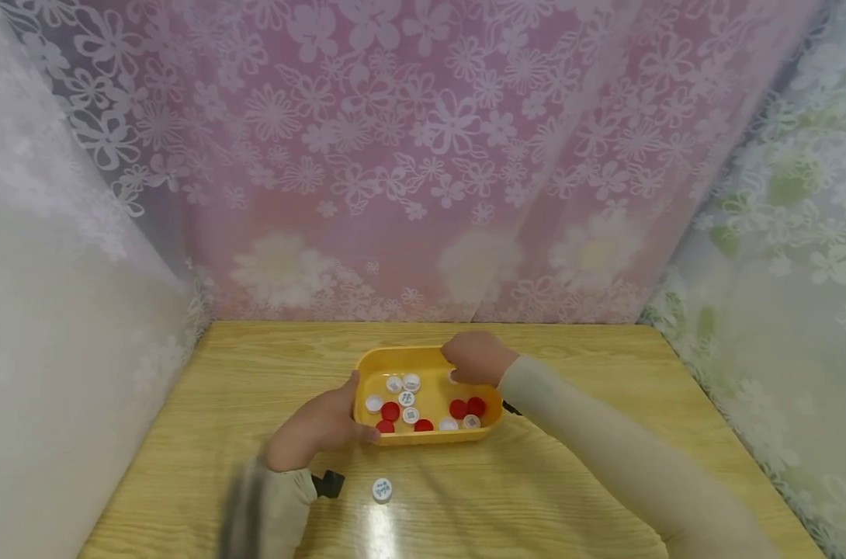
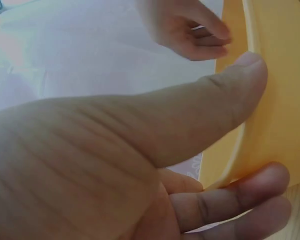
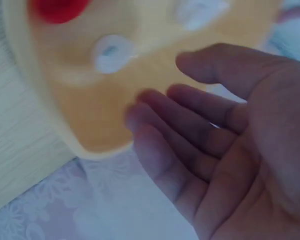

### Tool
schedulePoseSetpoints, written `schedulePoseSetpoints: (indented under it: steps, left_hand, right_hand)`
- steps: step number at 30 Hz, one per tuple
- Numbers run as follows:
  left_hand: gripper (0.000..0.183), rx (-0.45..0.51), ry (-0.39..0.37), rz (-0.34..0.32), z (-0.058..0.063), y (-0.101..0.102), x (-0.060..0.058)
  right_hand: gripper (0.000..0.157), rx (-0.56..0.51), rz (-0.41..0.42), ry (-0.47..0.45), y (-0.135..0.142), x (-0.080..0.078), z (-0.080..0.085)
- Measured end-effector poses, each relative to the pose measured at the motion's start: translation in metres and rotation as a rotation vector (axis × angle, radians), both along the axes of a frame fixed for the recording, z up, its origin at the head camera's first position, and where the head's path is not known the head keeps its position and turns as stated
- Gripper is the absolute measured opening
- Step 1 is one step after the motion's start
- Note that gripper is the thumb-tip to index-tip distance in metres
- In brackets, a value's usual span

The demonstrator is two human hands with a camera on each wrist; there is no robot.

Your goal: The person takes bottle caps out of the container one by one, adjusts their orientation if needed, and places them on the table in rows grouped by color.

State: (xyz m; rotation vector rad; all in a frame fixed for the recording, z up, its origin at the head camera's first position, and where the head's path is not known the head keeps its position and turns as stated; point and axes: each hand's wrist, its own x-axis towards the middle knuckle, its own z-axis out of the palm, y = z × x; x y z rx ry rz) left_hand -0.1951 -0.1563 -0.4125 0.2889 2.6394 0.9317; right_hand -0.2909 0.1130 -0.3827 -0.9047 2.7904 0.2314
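A yellow plastic tray (image 1: 430, 437) stands on the table, with several red bottle caps (image 1: 390, 411) and white bottle caps (image 1: 411, 415) lying inside. At its left end my left hand (image 1: 325, 419) grips the wall; the left wrist view shows the thumb on the rim and fingers against the outside. My right hand (image 1: 480, 358) is over the tray's far right part. Seen from the right wrist, its fingers (image 3: 155, 150) are loosely bent, apart from the thumb, and hold nothing. Close below that hand lies a white cap (image 3: 112, 53) on the tray floor.
One white cap with green print (image 1: 382, 490) sits on the wooden table (image 1: 206, 435) in front of the tray, near my left wrist. A pink flowered curtain (image 1: 395, 171) hangs behind the table, with pale curtains at both sides.
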Motion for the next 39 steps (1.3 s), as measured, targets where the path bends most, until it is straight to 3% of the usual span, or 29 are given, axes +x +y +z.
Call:
schedulePoseSetpoints:
  steps: [5, 8, 18, 23, 26, 30, 33, 39]
  left_hand:
    - [0.116, -0.051, 0.0, 0.012, -0.001, 0.003, -0.002]
    - [0.115, -0.07, 0.002, 0.023, -0.001, 0.004, -0.002]
    - [0.115, -0.05, -0.034, 0.059, 0.001, 0.006, -0.003]
    - [0.116, -0.057, -0.024, 0.053, -0.002, 0.005, -0.001]
    - [0.117, -0.046, -0.007, 0.043, -0.004, 0.006, 0.0]
    - [0.116, -0.037, -0.004, 0.04, -0.002, 0.006, 0.0]
    - [0.116, -0.044, -0.012, 0.044, 0.0, 0.005, 0.0]
    - [0.115, -0.059, -0.025, 0.051, -0.001, 0.004, -0.001]
  right_hand:
    - [0.013, 0.116, -0.022, 0.011, -0.008, -0.011, -0.021]
    - [0.014, 0.127, -0.047, -0.021, -0.013, -0.016, -0.025]
    - [0.021, 0.011, -0.159, -0.171, -0.005, -0.048, -0.043]
    - [0.03, 0.004, -0.143, -0.188, -0.009, -0.048, -0.048]
    - [0.027, 0.047, -0.118, -0.154, -0.015, -0.042, -0.048]
    - [0.018, 0.113, -0.015, -0.131, -0.031, -0.031, -0.043]
    - [0.015, 0.104, 0.07, -0.134, -0.045, -0.026, -0.035]
    - [0.013, -0.046, 0.145, -0.161, -0.058, -0.002, 0.018]
